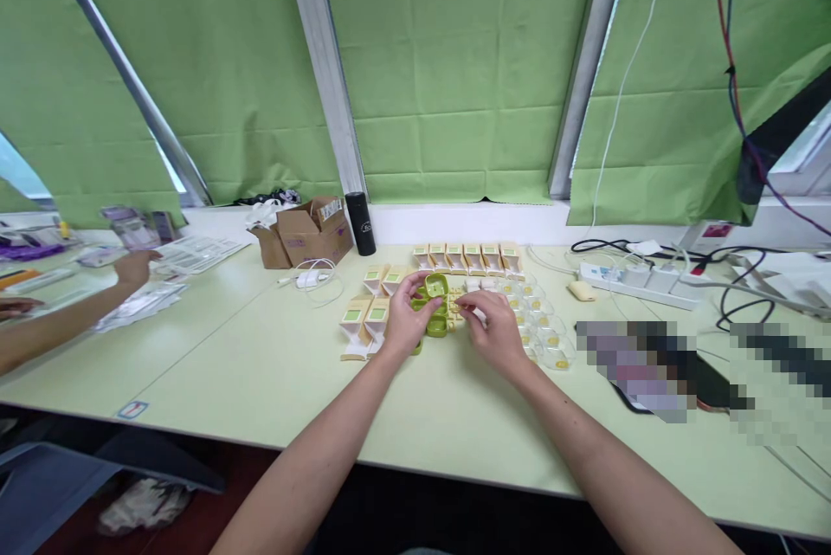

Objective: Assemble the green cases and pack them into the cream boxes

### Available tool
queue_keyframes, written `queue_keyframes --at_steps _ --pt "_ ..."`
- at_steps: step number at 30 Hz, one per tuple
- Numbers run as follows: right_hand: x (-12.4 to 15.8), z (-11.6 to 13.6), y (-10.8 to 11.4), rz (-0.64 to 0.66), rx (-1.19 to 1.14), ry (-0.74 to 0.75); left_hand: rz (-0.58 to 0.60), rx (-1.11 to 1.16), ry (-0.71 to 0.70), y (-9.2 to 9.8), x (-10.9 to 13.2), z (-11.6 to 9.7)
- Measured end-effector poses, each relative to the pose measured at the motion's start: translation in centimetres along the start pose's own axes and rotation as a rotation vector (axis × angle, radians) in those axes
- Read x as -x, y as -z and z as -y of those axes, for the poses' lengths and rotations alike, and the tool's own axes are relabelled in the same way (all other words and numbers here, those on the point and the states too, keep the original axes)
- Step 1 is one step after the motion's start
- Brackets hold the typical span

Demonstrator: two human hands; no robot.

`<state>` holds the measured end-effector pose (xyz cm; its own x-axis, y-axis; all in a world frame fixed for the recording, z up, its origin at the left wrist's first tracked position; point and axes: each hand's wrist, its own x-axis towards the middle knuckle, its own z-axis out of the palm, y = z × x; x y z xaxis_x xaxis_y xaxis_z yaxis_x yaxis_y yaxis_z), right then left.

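Near the middle of the table, my left hand [408, 317] is closed around a small green square cup-like case [437, 285], tilted so its inside shows. More green cases [437, 326] lie in a column just below it. My right hand [497, 325] is beside them, fingertips pinched; whatever is between them is too small to make out. Small yellow pieces [454, 312] lie between the two hands. Right of my right hand stand rows of clear domed covers [550, 338] with yellow marks. White and cream folded cartons [376, 319] with green squares sit left of my left hand.
A row of similar cartons [464, 257] stands at the back. Behind to the left are an open cardboard box [315, 235], a black bottle [360, 224] and a white charger [312, 278]. A power strip [640, 285] with cables lies right. A co-worker's arm [84, 312] reaches over papers at left.
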<state>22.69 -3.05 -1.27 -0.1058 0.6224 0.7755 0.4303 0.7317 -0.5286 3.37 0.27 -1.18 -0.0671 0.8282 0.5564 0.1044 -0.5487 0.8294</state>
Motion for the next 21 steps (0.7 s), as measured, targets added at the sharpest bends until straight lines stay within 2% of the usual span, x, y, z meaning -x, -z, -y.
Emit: queue_keyframes --at_steps 5,8,15,21 --pt "-0.8 -0.4 0.1 -0.135 -0.455 -0.384 0.026 -0.060 -0.016 0.1 0.1 0.3" --pt "-1.0 -0.8 0.1 -0.176 -0.655 -0.547 0.041 -0.100 -0.009 0.0 0.3 0.3" --pt "-1.2 -0.3 0.3 -0.198 -0.996 -0.691 0.057 -0.209 -0.045 -0.1 0.7 -0.2" --pt "-1.3 -0.2 0.2 -0.238 -1.107 -0.778 0.086 -0.212 -0.043 -0.3 0.9 -0.9"
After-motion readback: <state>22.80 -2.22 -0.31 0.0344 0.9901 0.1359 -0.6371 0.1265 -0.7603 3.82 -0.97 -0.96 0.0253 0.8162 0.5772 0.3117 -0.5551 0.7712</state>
